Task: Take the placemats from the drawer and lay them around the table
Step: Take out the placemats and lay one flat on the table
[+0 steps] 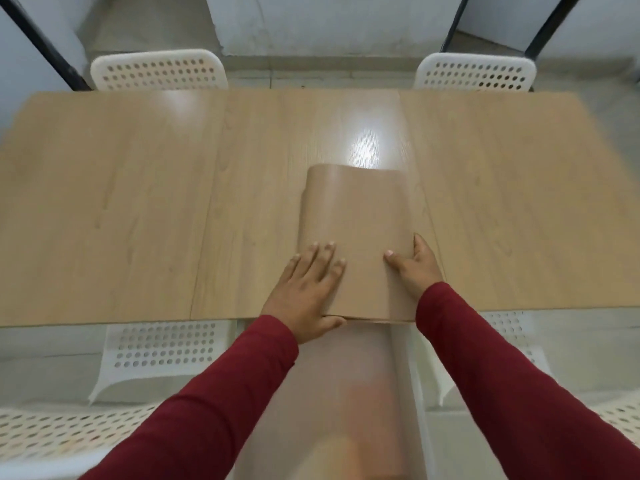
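My left grip lies flat, fingers spread, on the placemat stack; my right grip pinches its three o'clock edge on the surface.

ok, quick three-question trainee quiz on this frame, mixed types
1. True or false: both hands touch the stack of placemats.
2. Multiple choice: where does the stack lie on the table? A) far left corner B) at the near edge, in the middle C) on a chair
3. Short answer: how many white chairs stand at the far side?

Key:
1. True: left hand lies flat on it, right hand holds its right edge.
2. B
3. Two: one far left, one far right.
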